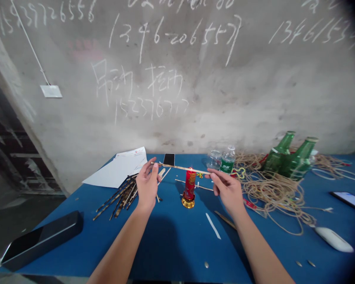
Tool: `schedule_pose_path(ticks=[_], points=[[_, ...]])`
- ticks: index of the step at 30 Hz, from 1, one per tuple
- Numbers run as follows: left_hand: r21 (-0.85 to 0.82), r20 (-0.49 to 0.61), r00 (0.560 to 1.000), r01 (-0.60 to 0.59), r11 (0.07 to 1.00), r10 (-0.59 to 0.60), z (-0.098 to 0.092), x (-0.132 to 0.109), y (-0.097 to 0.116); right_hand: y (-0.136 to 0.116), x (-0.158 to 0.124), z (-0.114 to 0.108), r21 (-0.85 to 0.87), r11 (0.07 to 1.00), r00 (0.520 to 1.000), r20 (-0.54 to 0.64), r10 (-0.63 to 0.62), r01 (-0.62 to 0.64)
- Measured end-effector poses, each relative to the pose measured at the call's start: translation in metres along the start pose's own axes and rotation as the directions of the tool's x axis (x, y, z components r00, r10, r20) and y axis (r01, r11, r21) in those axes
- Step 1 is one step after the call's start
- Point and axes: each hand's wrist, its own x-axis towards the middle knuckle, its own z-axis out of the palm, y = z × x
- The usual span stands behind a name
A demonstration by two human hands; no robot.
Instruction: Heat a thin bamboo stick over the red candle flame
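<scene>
A thin bamboo strip (pixel 180 168) is held level by both hands, just above the flame of a red candle (pixel 189 185) on a gold base. My left hand (pixel 148 183) pinches the strip's left end between thumb and fingers. My right hand (pixel 226 187) pinches the right end. The candle stands upright on the blue table (pixel 171 240) between my hands. A pile of several dark bamboo strips (pixel 121 196) lies just left of my left hand.
White paper (pixel 118 169) and a phone (pixel 169 159) lie at the back. Tangled rope (pixel 272 189), two green bottles (pixel 286 157) and clear bottles (pixel 223 159) sit right. A dark case (pixel 41 238) lies near left; a white mouse (pixel 333 238) and another phone (pixel 349 200) right. Loose strips (pixel 213 225) lie near.
</scene>
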Motion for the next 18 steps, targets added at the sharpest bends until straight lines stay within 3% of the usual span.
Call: schedule_pose_path(ticks=[18], points=[[-0.012,-0.010,0.999,0.041,0.999,-0.041,-0.0004,0.0005,-0.0003,-0.0049,0.0005,0.0024,-0.010,0.999,0.998,-0.061,0.033,-0.034]])
